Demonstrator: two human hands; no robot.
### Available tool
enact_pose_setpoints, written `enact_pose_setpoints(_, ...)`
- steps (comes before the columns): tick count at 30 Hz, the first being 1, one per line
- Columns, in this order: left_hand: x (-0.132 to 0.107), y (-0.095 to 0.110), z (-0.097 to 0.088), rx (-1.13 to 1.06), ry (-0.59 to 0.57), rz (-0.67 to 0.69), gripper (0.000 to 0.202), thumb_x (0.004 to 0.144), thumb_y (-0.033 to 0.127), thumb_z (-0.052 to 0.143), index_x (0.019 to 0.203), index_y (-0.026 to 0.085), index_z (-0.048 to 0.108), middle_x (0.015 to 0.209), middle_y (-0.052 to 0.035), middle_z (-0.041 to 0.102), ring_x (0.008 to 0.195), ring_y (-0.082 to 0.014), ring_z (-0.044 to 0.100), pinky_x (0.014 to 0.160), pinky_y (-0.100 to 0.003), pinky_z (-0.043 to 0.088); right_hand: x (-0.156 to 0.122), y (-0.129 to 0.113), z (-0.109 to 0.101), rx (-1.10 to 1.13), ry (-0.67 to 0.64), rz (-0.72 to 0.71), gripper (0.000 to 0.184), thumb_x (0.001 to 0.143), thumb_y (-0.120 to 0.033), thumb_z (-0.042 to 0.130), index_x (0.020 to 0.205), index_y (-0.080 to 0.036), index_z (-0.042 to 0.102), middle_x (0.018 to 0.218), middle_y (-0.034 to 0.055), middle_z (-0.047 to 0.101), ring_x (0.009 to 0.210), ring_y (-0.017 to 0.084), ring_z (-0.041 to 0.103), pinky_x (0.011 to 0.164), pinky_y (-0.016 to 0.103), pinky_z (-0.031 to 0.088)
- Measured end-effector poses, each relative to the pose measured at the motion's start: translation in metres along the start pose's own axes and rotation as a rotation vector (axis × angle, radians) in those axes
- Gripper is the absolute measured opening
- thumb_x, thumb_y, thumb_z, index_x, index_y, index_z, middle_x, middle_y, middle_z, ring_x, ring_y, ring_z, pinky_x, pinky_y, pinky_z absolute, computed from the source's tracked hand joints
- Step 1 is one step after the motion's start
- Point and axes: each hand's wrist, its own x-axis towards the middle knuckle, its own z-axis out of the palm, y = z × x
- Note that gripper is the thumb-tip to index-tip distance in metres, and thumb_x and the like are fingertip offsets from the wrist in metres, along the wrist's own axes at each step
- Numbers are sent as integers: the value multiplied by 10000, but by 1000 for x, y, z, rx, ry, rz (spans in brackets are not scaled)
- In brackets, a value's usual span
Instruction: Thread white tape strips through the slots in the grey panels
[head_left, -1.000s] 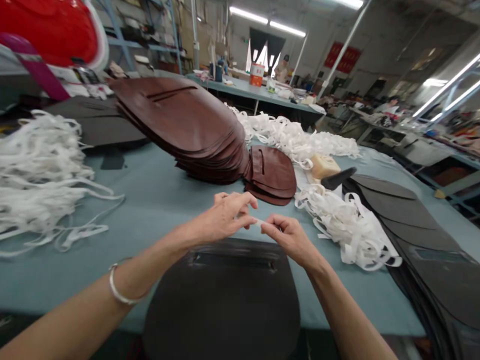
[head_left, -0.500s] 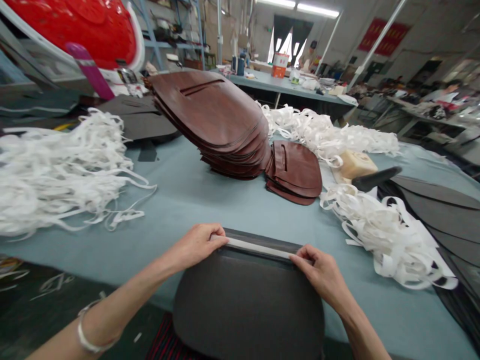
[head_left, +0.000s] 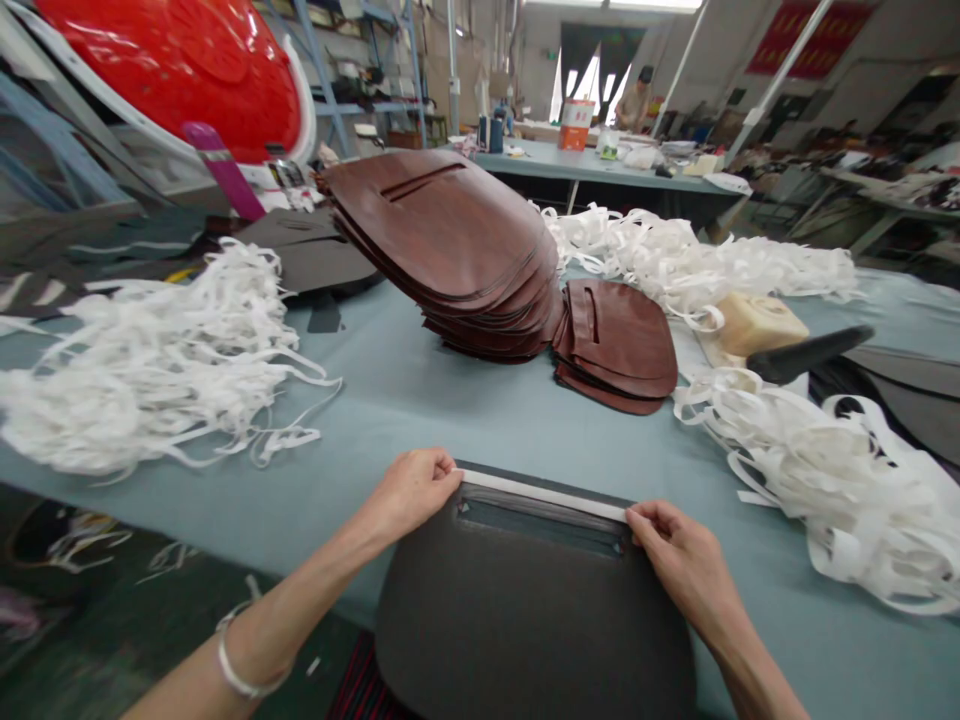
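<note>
A white strip (head_left: 540,494) lies straight across the dark grey rounded panel (head_left: 534,620), along the far side of the panel's rectangular slot (head_left: 540,527) and just beyond its far edge. The panel lies flat at the near edge of the blue-grey counter (head_left: 420,410), its curved end projecting past that edge toward the wearer.

The left hand (head_left: 411,494) is closed in a pinch on the left end of the strip, at the far left corner of the slot. The right hand (head_left: 681,550) is closed in a pinch on the right end, at the far right corner. Both hands rest on the panel and hold the strip taut. A metal bangle (head_left: 236,665) encircles the left wrist.

Beyond the hands, at centre, a tall fanned stack of brown leather panels (head_left: 442,240) leans beside a smaller stack of brown leather panels (head_left: 615,345); each panel has a slot. Loose white strips lie in three piles: a left pile (head_left: 150,370), a right pile (head_left: 832,480) and a far pile (head_left: 675,255). A beige block (head_left: 754,323) and a black handle (head_left: 810,353) lie at right, between the piles. Dark panels (head_left: 900,380) lie at the far right. A further counter (head_left: 600,165) carries an orange and white tub (head_left: 576,125).
</note>
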Motion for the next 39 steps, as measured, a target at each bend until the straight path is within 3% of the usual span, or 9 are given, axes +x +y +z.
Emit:
enact_pose_setpoints(11, 6, 5, -4, 139, -94, -39, 286, 767, 421, 455, 703, 193, 616, 625, -14, 628, 629, -195, 581, 571, -258, 326, 5, -7, 1, -10, 31, 56, 264, 788, -400, 492, 675, -194, 611, 564, -13, 581, 550, 141, 529, 515, 235, 326)
enact_pose_setpoints(15, 6, 3, 3, 234, -71, -9, 302, 800, 453, 421, 742, 202, 578, 648, -16, 622, 647, -207, 583, 587, -270, 329, 4, -12, 1, -56, 81, 84, 201, 774, -334, 507, 664, -199, 607, 560, -20, 585, 560, 135, 533, 534, 233, 307)
enact_pose_setpoints(22, 7, -9, 10, 216, -50, 4, 289, 850, 476, 407, 820, 211, 519, 692, -1, 605, 663, -193, 578, 608, -285, 361, 4, -16, 2, -121, 93, 91, 142, 771, -277, 520, 669, -207, 589, 592, -22, 589, 585, 128, 524, 556, 233, 278)
enact_pose_setpoints(24, 6, -10, 12, 211, 3, 1, 275, 848, 469, 438, 893, 207, 507, 724, -1, 598, 663, -191, 574, 603, -289, 374, 3, -17, 3, -144, 104, 105, 115, 768, -268, 528, 682, -207, 574, 604, -21, 586, 591, 130, 522, 557, 235, 268)
enact_pose_setpoints(26, 3, -12, 17, 230, 107, 85, 249, 860, 427, 450, 948, 201, 504, 815, -21, 600, 718, -196, 577, 634, -297, 402, 2, -18, 2, -163, 121, 117, 64, 765, -264, 542, 735, -208, 554, 612, -26, 580, 588, 132, 517, 555, 235, 255)
enact_pose_setpoints(30, -13, -18, 28, 393, 280, 426, 245, 922, 256, 353, 1030, 203, 566, 1024, -70, 599, 936, -248, 551, 781, -368, 426, -3, -18, -3, -260, 88, 95, 113, 791, -243, 534, 894, -214, 498, 625, -39, 566, 565, 132, 505, 543, 234, 241)
enact_pose_setpoints(33, -21, -24, 31, 445, 335, 503, 277, 932, 244, 371, 1133, 234, 561, 1135, -75, 573, 1060, -282, 502, 860, -425, 416, -5, -19, -7, -409, 45, 67, 101, 796, -188, 505, 890, -223, 494, 629, -31, 562, 563, 147, 502, 537, 246, 239)
enact_pose_setpoints(36, -17, -27, 26, 295, 317, 488, 240, 929, 273, 419, 1124, 217, 548, 1186, -90, 518, 1093, -254, 481, 937, -408, 410, 3, -27, -1, -429, 64, -87, 70, 797, -148, 498, 811, -217, 508, 685, -4, 578, 623, 165, 525, 566, 264, 306)
enact_pose_setpoints(39, -4, -24, 17, 171, 243, 415, 331, 871, 240, 500, 1195, 183, 467, 1164, -100, 513, 1075, -241, 490, 947, -395, 412, 16, -48, 23, -266, 77, -459, 69, 833, -157, 516, 878, -190, 556, 913, 65, 612, 872, 204, 557, 753, 309, 412)
